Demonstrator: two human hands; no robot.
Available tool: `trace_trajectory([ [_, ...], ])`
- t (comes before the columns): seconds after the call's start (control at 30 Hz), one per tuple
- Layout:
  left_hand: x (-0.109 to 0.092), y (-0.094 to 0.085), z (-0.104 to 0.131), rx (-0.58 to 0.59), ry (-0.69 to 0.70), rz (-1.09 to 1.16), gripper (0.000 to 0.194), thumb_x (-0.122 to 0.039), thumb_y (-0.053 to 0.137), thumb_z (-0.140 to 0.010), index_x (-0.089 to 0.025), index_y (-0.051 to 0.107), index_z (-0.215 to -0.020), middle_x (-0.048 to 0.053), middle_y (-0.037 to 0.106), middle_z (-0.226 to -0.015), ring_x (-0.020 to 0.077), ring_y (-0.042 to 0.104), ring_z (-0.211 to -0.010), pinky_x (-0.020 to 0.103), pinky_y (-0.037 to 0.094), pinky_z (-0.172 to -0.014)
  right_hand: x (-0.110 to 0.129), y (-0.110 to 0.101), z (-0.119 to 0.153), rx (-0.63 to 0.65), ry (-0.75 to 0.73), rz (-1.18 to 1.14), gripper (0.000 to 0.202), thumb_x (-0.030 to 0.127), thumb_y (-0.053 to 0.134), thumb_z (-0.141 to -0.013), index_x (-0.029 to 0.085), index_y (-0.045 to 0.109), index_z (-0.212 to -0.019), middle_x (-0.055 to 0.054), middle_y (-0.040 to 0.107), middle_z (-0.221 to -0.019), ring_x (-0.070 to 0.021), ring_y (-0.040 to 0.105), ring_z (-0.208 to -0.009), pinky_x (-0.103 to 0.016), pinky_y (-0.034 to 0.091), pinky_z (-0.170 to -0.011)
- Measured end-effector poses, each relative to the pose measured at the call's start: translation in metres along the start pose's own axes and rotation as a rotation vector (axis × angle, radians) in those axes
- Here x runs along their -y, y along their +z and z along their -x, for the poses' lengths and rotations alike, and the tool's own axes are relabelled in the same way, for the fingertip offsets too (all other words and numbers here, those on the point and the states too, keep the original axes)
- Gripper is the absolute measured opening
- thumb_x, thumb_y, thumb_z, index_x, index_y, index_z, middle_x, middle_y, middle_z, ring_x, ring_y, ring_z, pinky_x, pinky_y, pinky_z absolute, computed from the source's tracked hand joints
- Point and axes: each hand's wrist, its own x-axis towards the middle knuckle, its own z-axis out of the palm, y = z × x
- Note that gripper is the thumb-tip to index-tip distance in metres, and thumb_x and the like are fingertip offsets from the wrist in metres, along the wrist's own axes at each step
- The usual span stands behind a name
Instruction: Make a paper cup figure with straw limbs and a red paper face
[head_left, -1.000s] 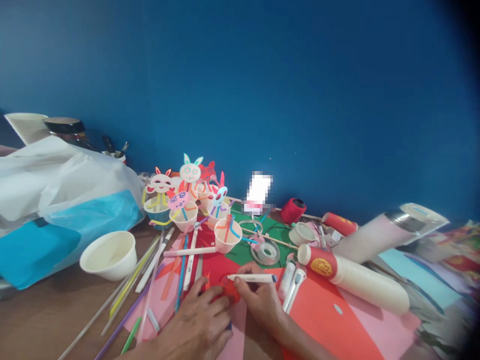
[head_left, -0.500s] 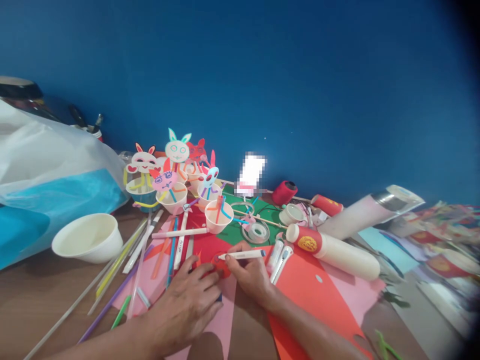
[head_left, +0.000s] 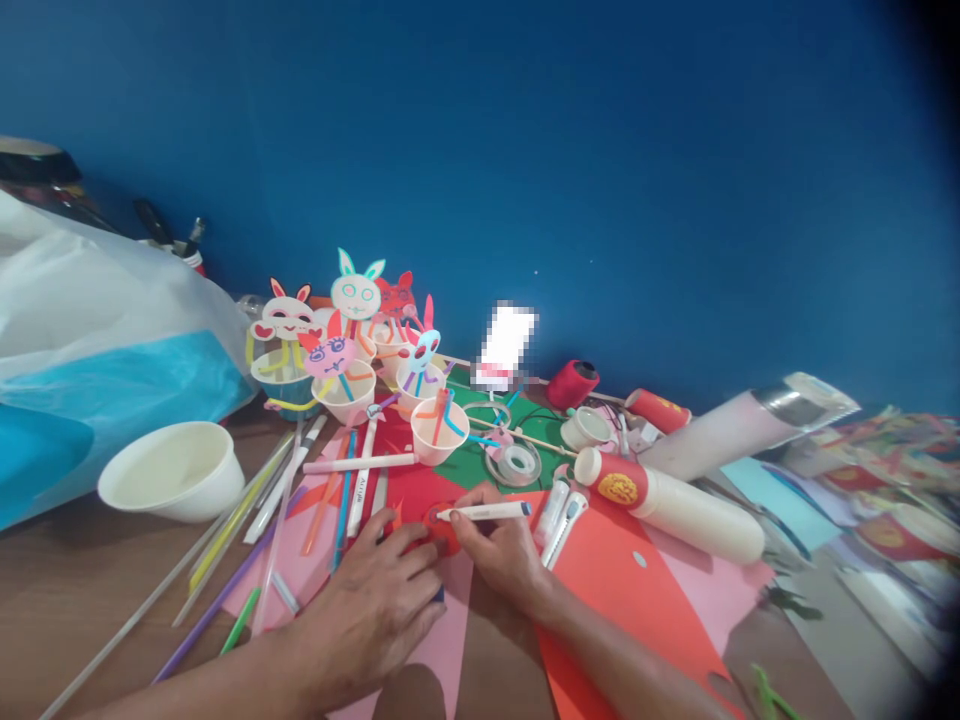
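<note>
My right hand (head_left: 491, 545) grips a white marker (head_left: 487, 511) with a blue end, its tip touching a red paper cutout (head_left: 448, 538) on which a small drawn ring shows. My left hand (head_left: 397, 585) lies palm down on the left side of that cutout, fingers spread and slightly bent. Part of the cutout is hidden beneath them. A small dark blue thing (head_left: 439, 593) peeks out by the left fingers; I cannot make out what it is. Pink paper (head_left: 442, 655) lies under the hands.
Paper cups (head_left: 439, 432) with straws and animal faces stand ahead. At left are a white bowl (head_left: 172, 470), loose straws and a plastic bag (head_left: 112, 300). Rightward lie a box cutter (head_left: 566, 527), tape roll (head_left: 519, 463), stacked cups (head_left: 701, 515) and orange paper (head_left: 622, 610).
The view has shifted slightly. Both hands stay almost where they were, with the marker tip still on the red cutout.
</note>
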Motion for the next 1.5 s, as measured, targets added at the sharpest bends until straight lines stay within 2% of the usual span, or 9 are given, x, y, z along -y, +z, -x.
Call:
trace_trajectory([
  [0.67,-0.0002,0.0002,0.0003,-0.018,0.011,-0.033,0.012,-0.029,0.054,-0.086,-0.023,0.062,-0.079,0.0,0.066,-0.101,0.0213,0.051,-0.103,0.044,0.016,-0.101,0.0,0.0009,0.0003,0.002,0.001,-0.01,0.019,0.033,0.055,-0.084,0.018,0.053,-0.073,0.005,0.051,-0.056,-0.0099,0.046,-0.05,-0.021,0.035,-0.047],
  [1.5,-0.0014,-0.0012,-0.0002,-0.021,0.007,-0.033,0.011,-0.029,0.054,-0.086,-0.023,0.063,-0.083,-0.001,0.067,-0.104,0.021,0.051,-0.104,0.043,0.015,-0.102,-0.0003,0.0005,-0.0001,0.023,0.011,0.004,0.016,0.032,0.054,-0.084,0.019,0.053,-0.075,0.004,0.053,-0.058,-0.0106,0.047,-0.052,-0.021,0.035,-0.048],
])
